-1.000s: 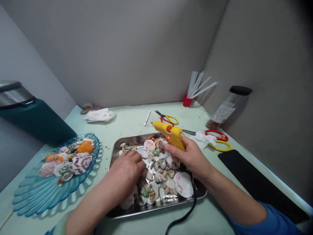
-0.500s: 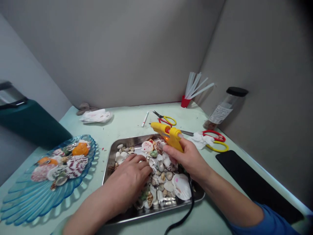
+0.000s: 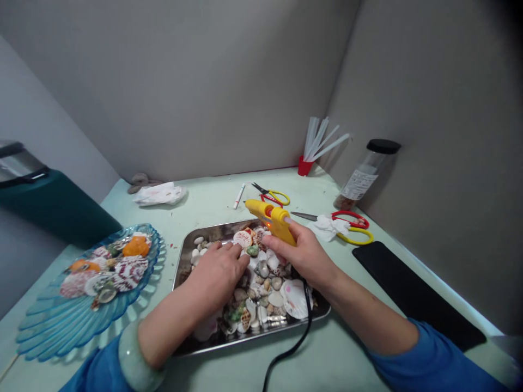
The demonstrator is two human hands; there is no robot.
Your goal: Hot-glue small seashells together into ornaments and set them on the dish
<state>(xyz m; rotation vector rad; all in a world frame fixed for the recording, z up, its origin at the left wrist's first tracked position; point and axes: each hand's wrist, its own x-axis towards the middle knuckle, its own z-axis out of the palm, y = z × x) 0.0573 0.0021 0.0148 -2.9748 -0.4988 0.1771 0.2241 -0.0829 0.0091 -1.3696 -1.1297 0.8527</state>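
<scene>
Right-hand grip (image 3: 300, 250) wraps firmly around a yellow glue gun (image 3: 274, 219), while the left-hand grip (image 3: 220, 270) sits palm-down over shells (image 3: 265, 286), fingers bent, tips hidden, so what it holds cannot be told. Below both spreads a pale green counter (image 3: 204, 209), bearing a metal tray (image 3: 231, 344) directly under the grips and a blue scalloped plate (image 3: 77, 326) to the left of the left-hand grip. Shells crowd the tray beneath and between the grips; a white marker (image 3: 239, 196) lies beyond them.
</scene>
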